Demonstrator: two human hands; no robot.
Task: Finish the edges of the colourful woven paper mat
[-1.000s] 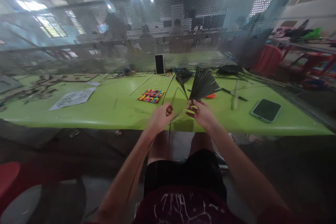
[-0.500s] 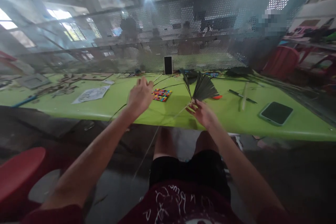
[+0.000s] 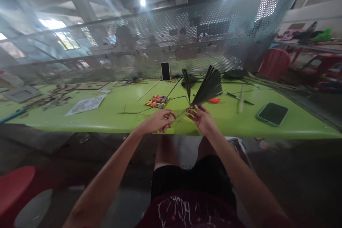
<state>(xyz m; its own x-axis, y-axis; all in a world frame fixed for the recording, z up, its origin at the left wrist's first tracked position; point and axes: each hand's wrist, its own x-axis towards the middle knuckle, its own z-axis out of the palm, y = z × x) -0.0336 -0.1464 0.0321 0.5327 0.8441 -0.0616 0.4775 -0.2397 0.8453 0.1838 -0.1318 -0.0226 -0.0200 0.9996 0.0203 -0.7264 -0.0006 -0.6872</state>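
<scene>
Pinching the base of a dark fan-shaped bundle of leaf strips [image 3: 207,87] above the near edge of the lime-green tabletop [image 3: 107,114], the right hand [image 3: 201,118] holds it upright while the left hand [image 3: 157,122], fingers curled, grips a thin strand beside it.

Dark green fan of leaf strips [image 3: 207,87] standing upright above the near table edge, blades spreading up and to the right, base pinched into a narrow point, one separate dark strip [image 3: 186,84] rising just left of it
</scene>
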